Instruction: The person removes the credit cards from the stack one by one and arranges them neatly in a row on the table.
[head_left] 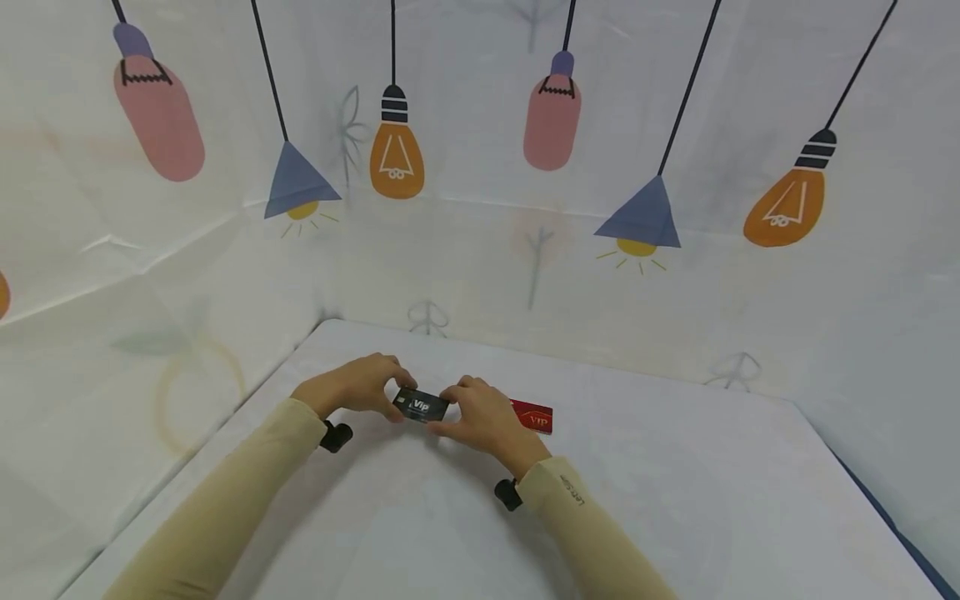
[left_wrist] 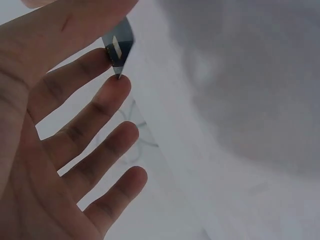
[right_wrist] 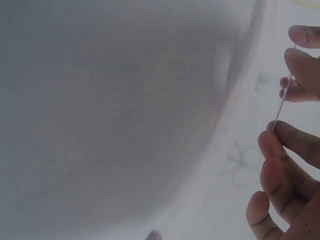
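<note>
A small black card [head_left: 421, 406] with "Vip" printed in white is held up between both hands, just above the white table. My left hand [head_left: 363, 385] pinches its left end with thumb and fingertips. At the opposite end, my right hand [head_left: 483, 417] grips it between thumb and fingers. In the left wrist view the card [left_wrist: 119, 45] appears at a steep slant, touching the fingertips [left_wrist: 114, 92], while the lower fingers stay spread off it. The right wrist view catches the card [right_wrist: 283, 102] edge-on as a thin line. A red VIP card [head_left: 533, 416] lies behind the right hand, partly hidden.
The white tabletop [head_left: 720, 483] spreads out under both forearms. White sheeting [head_left: 465, 250] printed with hanging lamps and bulbs rises behind the table and along its left side. A black wrist device [head_left: 507, 494] sits on the right wrist, another [head_left: 336, 436] on the left.
</note>
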